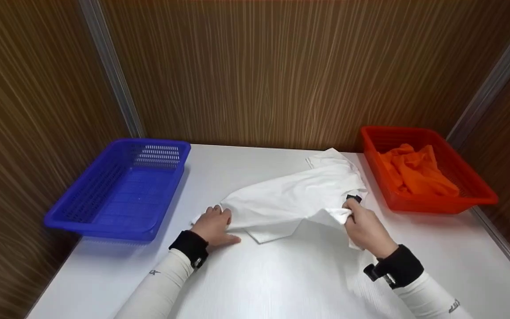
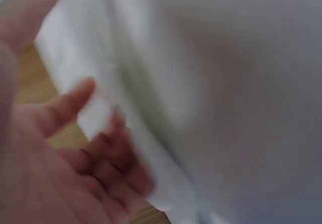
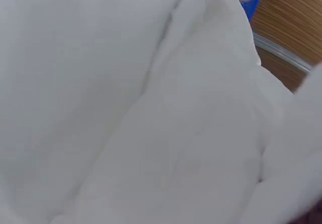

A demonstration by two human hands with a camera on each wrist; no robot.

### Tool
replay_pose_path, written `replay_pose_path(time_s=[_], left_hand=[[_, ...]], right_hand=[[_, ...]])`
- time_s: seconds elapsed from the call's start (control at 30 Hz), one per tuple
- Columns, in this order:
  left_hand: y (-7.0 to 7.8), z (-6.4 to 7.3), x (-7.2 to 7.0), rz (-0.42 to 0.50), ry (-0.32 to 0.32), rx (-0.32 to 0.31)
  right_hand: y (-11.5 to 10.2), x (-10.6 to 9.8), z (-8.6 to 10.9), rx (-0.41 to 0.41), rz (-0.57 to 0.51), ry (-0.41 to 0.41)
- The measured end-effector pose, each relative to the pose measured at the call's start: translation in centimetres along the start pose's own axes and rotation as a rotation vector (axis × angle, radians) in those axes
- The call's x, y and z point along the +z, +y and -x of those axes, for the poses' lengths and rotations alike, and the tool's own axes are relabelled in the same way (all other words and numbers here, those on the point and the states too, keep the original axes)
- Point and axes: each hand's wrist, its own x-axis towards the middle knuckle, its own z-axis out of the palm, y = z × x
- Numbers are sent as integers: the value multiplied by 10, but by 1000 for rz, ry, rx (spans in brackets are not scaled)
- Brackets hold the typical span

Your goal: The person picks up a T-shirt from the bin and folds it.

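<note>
A crumpled white garment point(image 1: 290, 195) lies across the white table, its exact cut hidden by the folds. My right hand point(image 1: 367, 228) grips its near right edge and lifts a bit of it into a peak. A small dark patch point(image 1: 354, 198) shows beside those fingers. At the garment's left end, my left hand point(image 1: 215, 226) rests on the cloth with the thumb stretched out over the tabletop. The left wrist view, which is blurred, shows this hand point(image 2: 75, 153) with loosely bent fingers against the cloth. White fabric point(image 3: 201, 113) fills most of the right wrist view.
A blue plastic basket point(image 1: 166, 221) stands on the left of the table point(image 1: 255, 283). On the right is a red basket point(image 1: 436, 204) with an orange cloth point(image 1: 419, 170) in it. Wood-grain panels point(image 1: 246, 71) enclose the back and sides.
</note>
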Motion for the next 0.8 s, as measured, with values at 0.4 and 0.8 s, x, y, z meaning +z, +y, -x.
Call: replay_pose_path(time_s=[0.4,0.8], left_hand=[[2,14,-81,232,721,76],[-11,-1,-153,278,330,-169]], right_hand=[[-19,-110,19,-132,-29,-42],[16,-162,-40,172,189,-521]])
